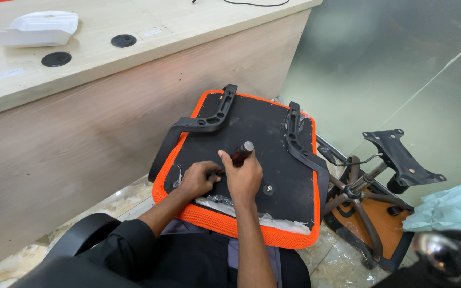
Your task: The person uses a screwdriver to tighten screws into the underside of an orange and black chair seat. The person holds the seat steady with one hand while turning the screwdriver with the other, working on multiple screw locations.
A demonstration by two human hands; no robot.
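- Right hand (244,178) grips a screwdriver (239,154) upright on the overturned orange chair seat (252,160).
- Left hand (198,180) is closed, pinching at the screwdriver's tip.

screwdriver (239,154) tip hidden by hands (244,178)

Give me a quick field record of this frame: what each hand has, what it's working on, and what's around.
left hand: pressed on the seat underside beside the tool tip
right hand: gripping a screwdriver, handle tilted up
work surface: upturned chair seat, black underside, orange mesh edge, on the person's lap
fitted parts: two black armrest brackets
nearby: chair base on floor at right; wooden desk behind
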